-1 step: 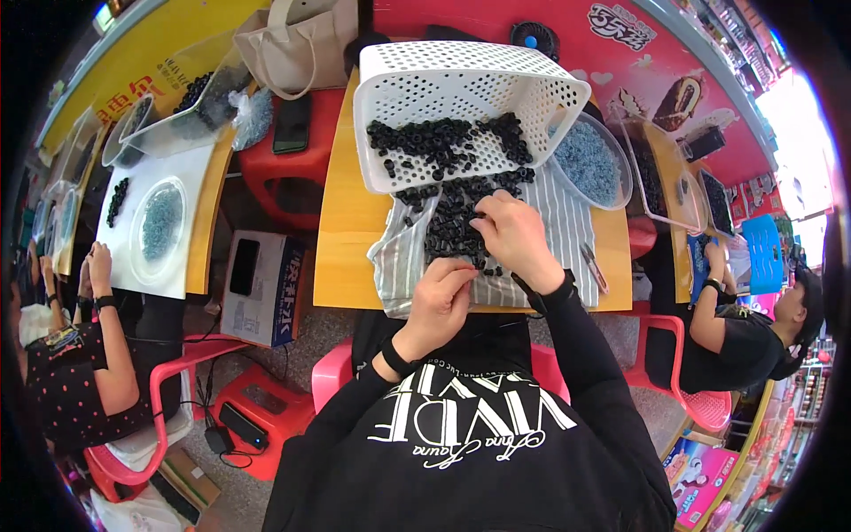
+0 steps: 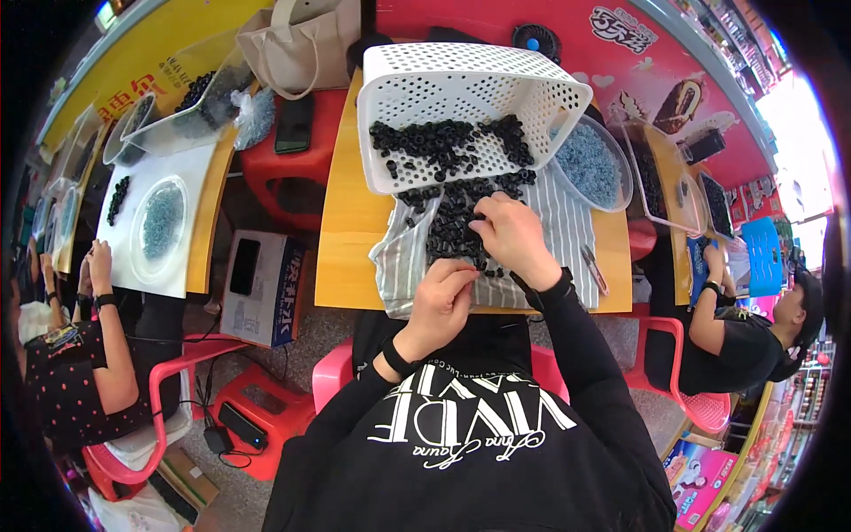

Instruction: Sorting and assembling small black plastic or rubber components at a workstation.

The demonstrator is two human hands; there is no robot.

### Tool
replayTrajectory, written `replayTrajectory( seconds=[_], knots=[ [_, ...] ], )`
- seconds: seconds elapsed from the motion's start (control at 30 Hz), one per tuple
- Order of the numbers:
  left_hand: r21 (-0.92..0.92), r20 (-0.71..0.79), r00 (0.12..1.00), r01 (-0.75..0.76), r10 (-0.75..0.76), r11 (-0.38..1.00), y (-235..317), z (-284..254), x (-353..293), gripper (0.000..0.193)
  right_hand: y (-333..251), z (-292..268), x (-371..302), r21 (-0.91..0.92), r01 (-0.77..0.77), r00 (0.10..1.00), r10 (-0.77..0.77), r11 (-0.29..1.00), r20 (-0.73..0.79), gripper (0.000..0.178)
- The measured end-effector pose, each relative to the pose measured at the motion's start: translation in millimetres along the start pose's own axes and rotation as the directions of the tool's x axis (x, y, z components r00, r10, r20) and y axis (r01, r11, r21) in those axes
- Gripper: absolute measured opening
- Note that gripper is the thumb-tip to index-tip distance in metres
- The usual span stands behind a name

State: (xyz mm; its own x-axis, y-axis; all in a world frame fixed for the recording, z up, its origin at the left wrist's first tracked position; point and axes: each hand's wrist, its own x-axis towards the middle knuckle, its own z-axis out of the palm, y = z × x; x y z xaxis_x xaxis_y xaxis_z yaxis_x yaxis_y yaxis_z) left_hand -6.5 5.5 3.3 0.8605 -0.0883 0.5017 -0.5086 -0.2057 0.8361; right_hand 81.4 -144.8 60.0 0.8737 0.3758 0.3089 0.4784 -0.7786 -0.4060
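Many small black ring-shaped pieces lie heaped on a grey-and-white striped cloth. More spill from a white perforated plastic basket, tipped on its side with its opening toward me. At the near edge of the heap, my left hand is closed, thumb and fingertips pinched together. My right hand bends over the heap's right side, its fingers curled closed against the black pieces. Whatever sits between the fingertips of either hand is too small to make out. Right of the basket stands a see-through tub of pale blue bits.
Small red-handled snippers lie on the cloth's right side, near the wooden table's edge. Co-workers sit left and right at their own tables. A red stool bearing a phone stands left of my table.
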Motion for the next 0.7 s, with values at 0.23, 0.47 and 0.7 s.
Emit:
replayTrajectory(
  seconds=[0.23,0.47,0.7],
  knots=[
    [0.01,-0.033,0.999,-0.027,0.028,1.0,-3.5,-3.4,-2.1,0.023,-2.5,0.5,23.1,-0.061,-0.056,0.992,0.062,0.997,0.106,0.013],
    [-0.066,-0.023,1.0,-0.003,0.002,0.998,-2.6,-1.3,-1.8,0.019,27.3,16.6,46.5,-0.097,-0.035,0.998,0.039,0.995,0.04,0.017],
    [-0.052,-0.027,1.0,0.0,-0.001,0.999,-2.8,-3.1,-2.1,0.019,14.6,8.9,27.0,-0.106,0.012,0.995,-0.002,0.994,0.097,0.015]
  ],
)
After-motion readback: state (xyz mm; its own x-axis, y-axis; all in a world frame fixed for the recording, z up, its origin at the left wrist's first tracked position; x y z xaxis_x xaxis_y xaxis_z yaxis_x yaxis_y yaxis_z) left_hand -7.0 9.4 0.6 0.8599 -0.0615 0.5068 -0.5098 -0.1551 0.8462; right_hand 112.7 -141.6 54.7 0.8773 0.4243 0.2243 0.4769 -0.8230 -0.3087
